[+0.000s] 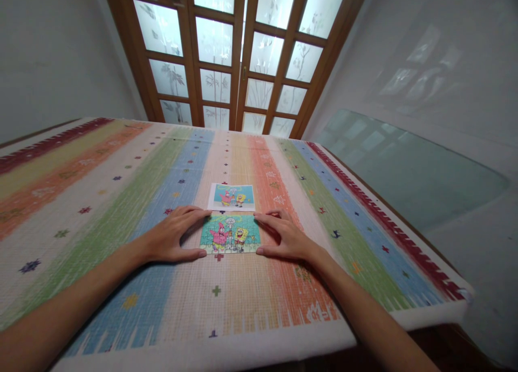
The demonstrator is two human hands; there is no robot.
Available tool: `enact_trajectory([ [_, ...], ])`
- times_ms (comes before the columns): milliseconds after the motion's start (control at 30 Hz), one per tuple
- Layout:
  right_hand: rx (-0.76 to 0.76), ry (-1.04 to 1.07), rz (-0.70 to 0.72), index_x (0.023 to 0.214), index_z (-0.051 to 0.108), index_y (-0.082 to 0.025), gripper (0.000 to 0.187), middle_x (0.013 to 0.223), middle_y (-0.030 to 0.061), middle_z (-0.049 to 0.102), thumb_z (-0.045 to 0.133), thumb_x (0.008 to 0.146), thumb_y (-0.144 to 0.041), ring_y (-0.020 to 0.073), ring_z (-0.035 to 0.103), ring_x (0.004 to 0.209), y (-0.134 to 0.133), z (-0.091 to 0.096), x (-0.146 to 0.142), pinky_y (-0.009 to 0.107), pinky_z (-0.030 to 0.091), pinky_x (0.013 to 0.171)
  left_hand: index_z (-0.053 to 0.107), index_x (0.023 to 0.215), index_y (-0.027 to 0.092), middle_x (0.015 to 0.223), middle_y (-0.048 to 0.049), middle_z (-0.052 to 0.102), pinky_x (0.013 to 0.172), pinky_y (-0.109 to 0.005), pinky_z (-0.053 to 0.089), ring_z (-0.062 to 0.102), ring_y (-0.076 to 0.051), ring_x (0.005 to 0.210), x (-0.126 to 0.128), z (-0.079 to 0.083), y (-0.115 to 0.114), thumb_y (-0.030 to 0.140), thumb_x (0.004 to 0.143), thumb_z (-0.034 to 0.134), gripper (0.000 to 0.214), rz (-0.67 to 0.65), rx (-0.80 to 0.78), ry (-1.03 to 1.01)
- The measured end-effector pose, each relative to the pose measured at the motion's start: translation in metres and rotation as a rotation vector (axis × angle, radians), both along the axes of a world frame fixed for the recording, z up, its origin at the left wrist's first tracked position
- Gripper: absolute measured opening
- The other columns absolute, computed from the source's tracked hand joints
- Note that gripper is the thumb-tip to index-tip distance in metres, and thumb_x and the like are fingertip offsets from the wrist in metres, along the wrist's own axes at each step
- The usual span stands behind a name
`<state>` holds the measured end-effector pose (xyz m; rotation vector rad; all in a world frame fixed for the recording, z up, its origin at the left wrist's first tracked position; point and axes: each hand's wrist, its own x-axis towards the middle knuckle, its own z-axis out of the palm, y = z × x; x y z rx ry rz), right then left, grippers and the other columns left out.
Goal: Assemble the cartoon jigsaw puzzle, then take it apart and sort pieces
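The left hand (172, 237) lies flat and open on the counter (121, 199), palm down, and it grips nothing. Its fingertips touch the left edge of a small jigsaw puzzle (230, 234), and its thumb reaches toward the lower left corner. The puzzle lies between the two hands. It is a flat rectangle of thin card pieces with a cartoon picture on a green-blue ground, and it looks complete. Just beyond the fingertips lies a printed card (232, 196) with a similar cartoon and a white border; it is smooth, and it sits close to the top edge of the puzzle. The right hand (283, 237) is also open and holds nothing. Its fingers rest at the upper right edge of the puzzle and its thumb at the lower right corner. I judge that the hands are pressing the sides together to square the pieces. A move from here would need light and equal pressure from both sides, because such loose pieces can buckle or come apart. The cloth under the hands is woven and a little rough, with long stripes of many colours and small star marks. Far beyond the hands stands a wooden door (238, 64) with frosted glass panes.
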<state>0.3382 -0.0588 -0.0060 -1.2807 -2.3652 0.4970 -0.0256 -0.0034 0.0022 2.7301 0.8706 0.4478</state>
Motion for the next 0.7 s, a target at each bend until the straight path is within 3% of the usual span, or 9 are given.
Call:
enact_trajectory([
  [200, -0.003, -0.005, 0.015, 0.154, 0.05, -0.026, 0.086, 0.154, 0.0123, 0.054, 0.083, 0.079, -0.054, 0.0354, 0.046, 0.131, -0.0011, -0.0007, -0.0043, 0.059, 0.042, 0.111, 0.044, 0.149, 0.022, 0.142, -0.0151, 0.057, 0.11, -0.052, 0.044, 0.054, -0.036, 0.129, -0.0003, -0.002, 0.0012, 0.059, 0.087, 0.069, 0.077, -0.006, -0.01, -0.01],
  [700, -0.008, -0.003, 0.005, 0.151, 0.053, -0.021, 0.086, 0.146, 0.0137, 0.059, 0.083, 0.078, -0.056, 0.0339, 0.047, 0.124, -0.0014, 0.0001, -0.003, 0.055, 0.045, 0.108, 0.044, 0.147, 0.019, 0.138, -0.0156, 0.059, 0.107, -0.051, 0.045, 0.056, -0.036, 0.123, -0.0004, -0.0041, 0.0033, 0.061, 0.087, 0.068, 0.077, -0.03, 0.019, -0.014],
])
